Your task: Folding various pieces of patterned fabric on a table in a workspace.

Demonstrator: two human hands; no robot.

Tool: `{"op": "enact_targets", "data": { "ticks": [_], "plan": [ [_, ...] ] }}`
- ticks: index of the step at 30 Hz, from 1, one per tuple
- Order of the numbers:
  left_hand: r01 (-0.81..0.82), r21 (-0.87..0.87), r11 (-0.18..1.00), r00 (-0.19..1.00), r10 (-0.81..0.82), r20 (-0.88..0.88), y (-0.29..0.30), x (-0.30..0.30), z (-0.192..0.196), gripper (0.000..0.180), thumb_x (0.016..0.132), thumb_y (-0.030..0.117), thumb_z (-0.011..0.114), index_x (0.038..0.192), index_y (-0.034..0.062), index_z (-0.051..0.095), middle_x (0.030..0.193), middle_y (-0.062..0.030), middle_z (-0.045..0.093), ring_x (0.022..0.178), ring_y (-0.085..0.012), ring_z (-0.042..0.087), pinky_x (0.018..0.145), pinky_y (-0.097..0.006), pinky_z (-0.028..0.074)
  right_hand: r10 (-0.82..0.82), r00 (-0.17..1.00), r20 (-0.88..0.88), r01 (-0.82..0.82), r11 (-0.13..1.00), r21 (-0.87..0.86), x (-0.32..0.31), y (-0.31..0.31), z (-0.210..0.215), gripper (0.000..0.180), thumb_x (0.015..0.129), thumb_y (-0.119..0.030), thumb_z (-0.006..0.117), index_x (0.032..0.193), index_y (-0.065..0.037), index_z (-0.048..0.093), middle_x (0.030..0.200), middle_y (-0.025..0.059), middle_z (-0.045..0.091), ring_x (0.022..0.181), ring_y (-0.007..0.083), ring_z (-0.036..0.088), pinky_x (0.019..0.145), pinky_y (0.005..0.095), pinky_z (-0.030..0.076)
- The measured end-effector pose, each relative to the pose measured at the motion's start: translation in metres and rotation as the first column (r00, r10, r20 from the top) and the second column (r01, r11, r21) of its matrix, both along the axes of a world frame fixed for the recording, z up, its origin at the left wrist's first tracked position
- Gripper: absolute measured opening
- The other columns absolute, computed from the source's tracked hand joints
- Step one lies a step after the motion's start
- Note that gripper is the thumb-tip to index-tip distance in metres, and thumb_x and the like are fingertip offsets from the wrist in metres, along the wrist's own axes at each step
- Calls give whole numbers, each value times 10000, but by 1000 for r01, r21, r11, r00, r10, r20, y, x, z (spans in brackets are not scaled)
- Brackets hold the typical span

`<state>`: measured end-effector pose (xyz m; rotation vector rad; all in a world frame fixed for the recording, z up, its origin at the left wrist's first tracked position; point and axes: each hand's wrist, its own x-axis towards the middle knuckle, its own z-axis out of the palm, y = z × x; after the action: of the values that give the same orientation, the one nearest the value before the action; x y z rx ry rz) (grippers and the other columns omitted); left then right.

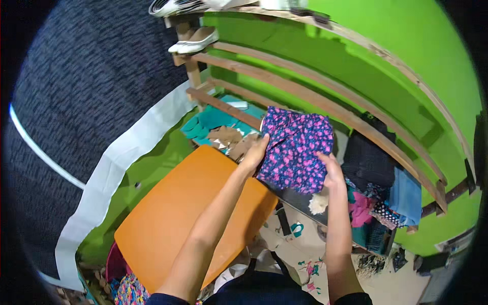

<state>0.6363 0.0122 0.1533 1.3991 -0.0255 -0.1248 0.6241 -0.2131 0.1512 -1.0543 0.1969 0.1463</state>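
A folded dark blue cloth with pink flowers [296,147] is held up between my two hands, above the lower shelf of a wooden rack. My left hand [256,154] grips its left edge, thumb on top and fingers hidden beneath. On the lower right edge, my right hand [331,170] pinches the cloth, its thumb side showing. Both forearms reach forward from the lower edge. Just right of the cloth lies a stack of folded dark clothes [370,160], with folded blue denim [405,195] beside it.
An orange table top [198,213] stands left of my arms. Wooden rails [284,71] of the rack run along the green wall, with white shoes [195,41] at its upper left. Teal cloth [211,119] and brown scraps [226,137] lie at the shelf's left end. Fabric bits [311,268] litter the floor.
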Motion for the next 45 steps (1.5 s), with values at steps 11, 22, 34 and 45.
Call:
{"op": "enact_targets", "data": {
  "ticks": [11, 22, 34, 45],
  "plan": [
    [127, -11, 992, 992, -127, -20, -90, 121, -6, 564, 911, 426, 326, 1133, -70, 476, 1101, -121, 539, 969, -174, 498, 867, -296, 370, -283, 928, 240, 339, 910, -238, 62, -79, 2, 377, 821, 17, 411, 1196, -12, 440, 1185, 94, 493, 1090, 176, 444, 931, 295, 324],
    [-487, 709, 510, 813, -32, 582, -122, 160, -64, 527, 830, 305, 445, 1202, -58, 364, 1072, -244, 488, 1010, -392, 457, 860, -451, 364, -147, 817, 558, 520, -229, -823, 63, -61, -21, 473, 764, -92, 517, 1182, 77, 372, 1057, 263, 508, 945, 407, 507, 798, 411, 432],
    [-301, 884, 358, 739, -498, 454, -139, 121, -85, 467, 848, 393, 359, 1236, 146, 441, 1316, -89, 378, 1238, -236, 307, 1007, -487, 188, -22, 913, 407, 344, -494, -799, 94, -44, -93, 492, 839, -304, 398, 1172, 54, 454, 1247, 226, 415, 1201, 326, 347, 1011, 452, 206],
    [-482, 753, 448, 647, -397, 651, -101, 80, -55, 349, 804, 235, 463, 1093, 57, 543, 1191, -122, 489, 1145, -264, 415, 968, -434, 282, 127, 917, 378, 398, -352, -848, 55, -5, -50, 381, 823, -190, 435, 1123, 38, 492, 1206, 197, 464, 1157, 312, 402, 973, 431, 284]
  ]
}}
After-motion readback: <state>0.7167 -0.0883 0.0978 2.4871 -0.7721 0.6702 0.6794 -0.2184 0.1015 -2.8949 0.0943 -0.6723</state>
